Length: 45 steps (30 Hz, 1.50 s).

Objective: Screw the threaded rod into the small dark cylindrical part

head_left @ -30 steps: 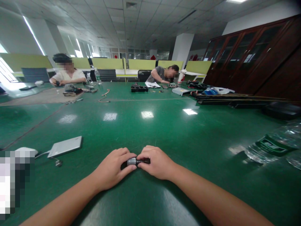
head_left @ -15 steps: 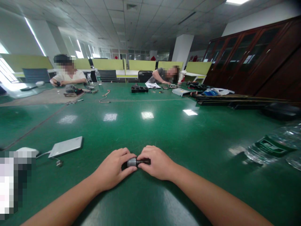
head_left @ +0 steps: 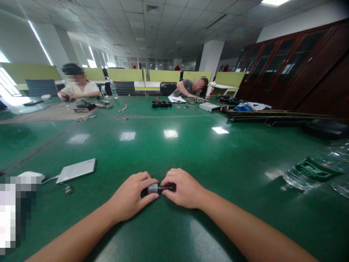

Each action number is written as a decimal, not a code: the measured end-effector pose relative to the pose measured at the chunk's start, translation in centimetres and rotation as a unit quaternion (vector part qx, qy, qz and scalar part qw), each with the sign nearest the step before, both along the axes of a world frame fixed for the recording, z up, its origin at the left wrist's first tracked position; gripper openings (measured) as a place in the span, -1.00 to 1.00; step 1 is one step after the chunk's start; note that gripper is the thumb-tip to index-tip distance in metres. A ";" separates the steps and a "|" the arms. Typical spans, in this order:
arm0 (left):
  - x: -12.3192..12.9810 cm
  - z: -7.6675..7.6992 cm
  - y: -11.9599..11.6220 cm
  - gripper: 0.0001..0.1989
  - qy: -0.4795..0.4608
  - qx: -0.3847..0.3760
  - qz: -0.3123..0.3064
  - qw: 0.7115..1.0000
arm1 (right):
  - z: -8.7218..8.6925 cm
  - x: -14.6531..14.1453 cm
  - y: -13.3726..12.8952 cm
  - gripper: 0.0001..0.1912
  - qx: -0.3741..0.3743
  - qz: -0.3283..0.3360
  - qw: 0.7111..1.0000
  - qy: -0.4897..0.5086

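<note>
A small part, a grey cylinder with a thin dark ridged shaft (head_left: 153,188), lies across between my two hands just above the green table. My left hand (head_left: 135,194) is closed around the grey cylinder, thumb on the near side and fingers on the far side; its left end is dark and partly hidden in the palm. On the shaft side, my right hand (head_left: 182,189) curls its thumb and fingers around the dark ridged end. The shaft's far right end is hidden by that palm. I cannot make out exactly what kind of part this is.
A silver power bank (head_left: 76,170) with a white cable is at the left. Clear plastic bottles with a green label (head_left: 313,168) stand at the right. Across the table (head_left: 152,149) two people sit near a black tray (head_left: 161,103), papers and tools.
My right hand has shifted slightly to the right along the shaft, and a little more of it shows between the hands. My left hand stays still.
</note>
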<state>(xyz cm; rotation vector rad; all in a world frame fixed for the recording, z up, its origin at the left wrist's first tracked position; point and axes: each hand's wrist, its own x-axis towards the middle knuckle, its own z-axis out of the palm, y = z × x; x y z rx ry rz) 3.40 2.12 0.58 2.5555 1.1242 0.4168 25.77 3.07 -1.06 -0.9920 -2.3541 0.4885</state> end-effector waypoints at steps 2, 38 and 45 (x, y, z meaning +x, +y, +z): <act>0.0 0.0 0.0 -0.74 -0.001 0.001 0.001 1.000 | 0.1 0.1 0.0 -0.89 -0.001 -0.001 1.000 -0.003; -0.2 0.2 -0.1 -0.74 -0.006 -0.010 0.027 1.000 | 0.4 3.9 2.3 -0.88 -0.096 -0.039 0.995 0.002; -0.3 0.1 -0.1 -0.74 -0.012 -0.003 0.023 1.000 | 0.8 2.7 1.5 -0.86 -0.086 -0.015 0.996 0.001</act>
